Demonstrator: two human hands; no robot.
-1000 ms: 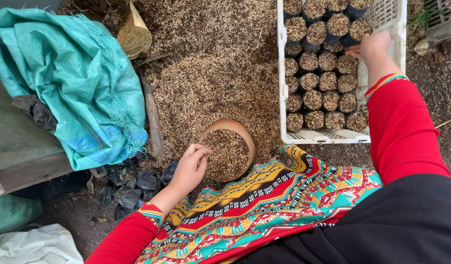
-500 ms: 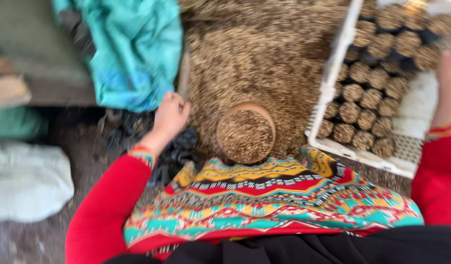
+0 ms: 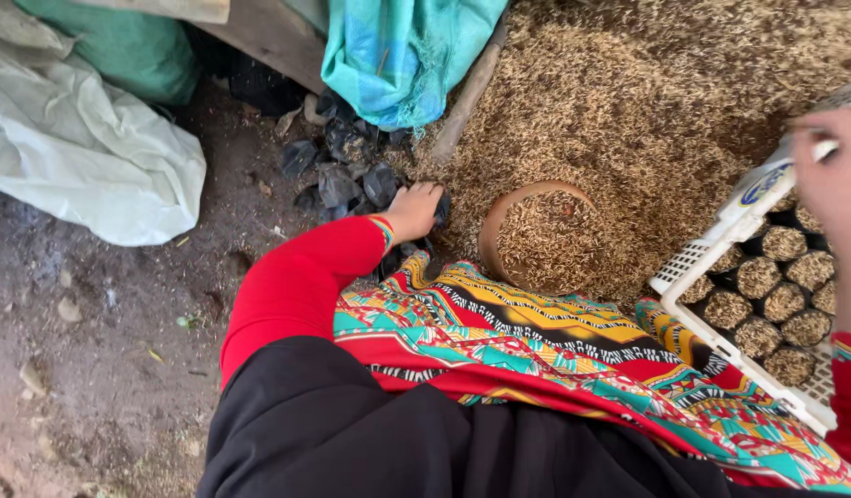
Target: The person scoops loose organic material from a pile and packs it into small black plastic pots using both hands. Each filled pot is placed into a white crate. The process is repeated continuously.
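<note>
We are reaching our left hand (image 3: pixel 414 208) down to the small black bags (image 3: pixel 351 180) heaped on the dirt, and its fingers are curling shut on one of them. Just beside it, the round bowl (image 3: pixel 536 235) is sitting full of husks at the edge of the husk pile (image 3: pixel 647 111). Our right hand (image 3: pixel 836 175) is hovering blurred at the rim of the white crate (image 3: pixel 720 267) of filled pots (image 3: pixel 783 243); we cannot tell how its fingers are standing.
</note>
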